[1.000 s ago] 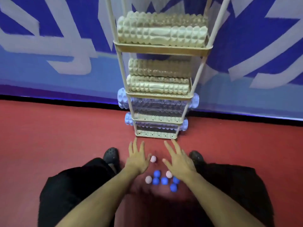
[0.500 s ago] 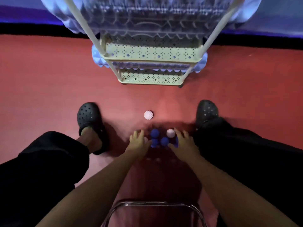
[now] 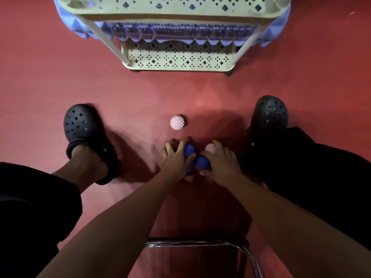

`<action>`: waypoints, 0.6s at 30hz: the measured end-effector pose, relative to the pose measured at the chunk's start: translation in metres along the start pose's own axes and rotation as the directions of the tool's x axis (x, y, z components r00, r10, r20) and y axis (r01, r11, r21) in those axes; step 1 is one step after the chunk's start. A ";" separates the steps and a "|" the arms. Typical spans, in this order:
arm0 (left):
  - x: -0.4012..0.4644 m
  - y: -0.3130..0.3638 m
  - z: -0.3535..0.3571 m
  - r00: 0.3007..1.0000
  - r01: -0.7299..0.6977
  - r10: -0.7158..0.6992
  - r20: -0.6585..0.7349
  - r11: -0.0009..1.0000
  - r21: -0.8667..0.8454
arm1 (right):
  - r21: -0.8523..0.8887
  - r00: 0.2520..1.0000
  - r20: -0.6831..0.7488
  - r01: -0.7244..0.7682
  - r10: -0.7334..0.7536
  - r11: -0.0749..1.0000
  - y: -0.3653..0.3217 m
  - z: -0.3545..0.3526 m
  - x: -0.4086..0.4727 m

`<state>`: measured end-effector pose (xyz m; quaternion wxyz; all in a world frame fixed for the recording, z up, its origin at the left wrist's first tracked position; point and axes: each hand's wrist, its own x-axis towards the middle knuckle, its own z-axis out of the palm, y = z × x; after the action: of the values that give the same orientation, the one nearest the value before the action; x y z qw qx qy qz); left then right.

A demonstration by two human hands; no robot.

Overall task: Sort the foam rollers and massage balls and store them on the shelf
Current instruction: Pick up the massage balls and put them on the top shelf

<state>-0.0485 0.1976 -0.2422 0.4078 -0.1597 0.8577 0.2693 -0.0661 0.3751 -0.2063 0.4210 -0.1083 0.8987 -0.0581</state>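
Nearest you, a chrome chair frame [image 3: 200, 243] shows between your forearms. Past it, both your hands are down on the red floor [image 3: 50, 77], gathering the cluster of massage balls. Your left hand [image 3: 176, 160] has its fingers curled round a blue ball [image 3: 189, 150], and your right hand [image 3: 221, 163] curls over another blue ball [image 3: 202, 163] with its fingertips on a pink spiky ball [image 3: 210, 148]. More may lie under your palms; that cannot be told. Your black clogs [image 3: 82, 125] stand on either side. One pink ball [image 3: 177, 122] sits apart, further out. Beyond it stands the shelf [image 3: 178, 66], a blue foam roller [image 3: 180, 33] lying on a lower tier. Scoop too many at once and one is likely to squirt free and roll under the shelf; the perforated trays have low rims, so balls set down carelessly could roll off.
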 end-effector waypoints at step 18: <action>-0.054 0.012 -0.090 0.985 -0.148 0.124 -0.124 0.968 -0.202 | 0.340 0.983 -0.160 -0.027 0.086 0.940 -0.020 -0.066 -0.047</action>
<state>-0.0769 0.1570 -0.1486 0.3213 -0.1573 0.8546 0.3765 -0.0849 0.3680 -0.1254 0.3555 -0.0037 0.9113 -0.2075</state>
